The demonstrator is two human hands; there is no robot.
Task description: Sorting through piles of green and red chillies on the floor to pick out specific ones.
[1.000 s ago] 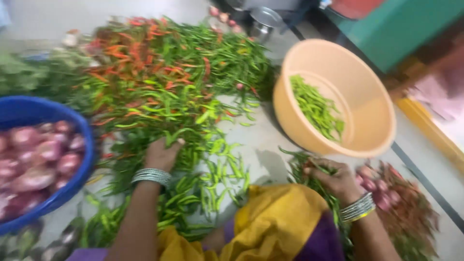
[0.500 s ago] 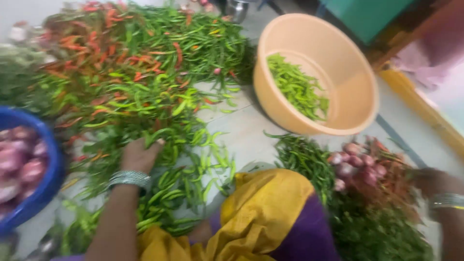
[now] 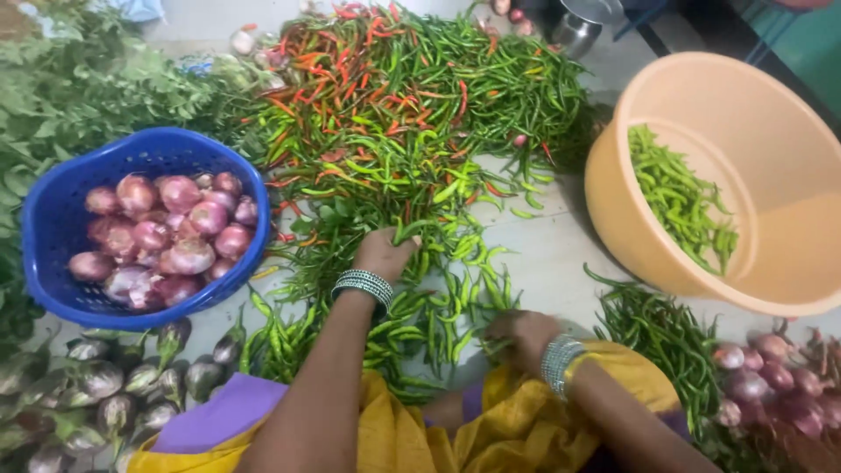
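some green chillies (image 3: pixel 679 197) lie in the tub (image 3: pixel 780 105) (far right); most remain heaped. left hand (image 3: pixel 383 254) grasps chillies, right hand (image 3: pixel 519 335) pinches one nearer.

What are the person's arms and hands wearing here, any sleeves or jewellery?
Both arms are bare, with no sleeves on the forearms. The left hand has a stack of thin silver bangles at the wrist. The right hand has a similar silver stack, with what looks like a yellow bangle behind it. No gloves; rings cannot be made out.
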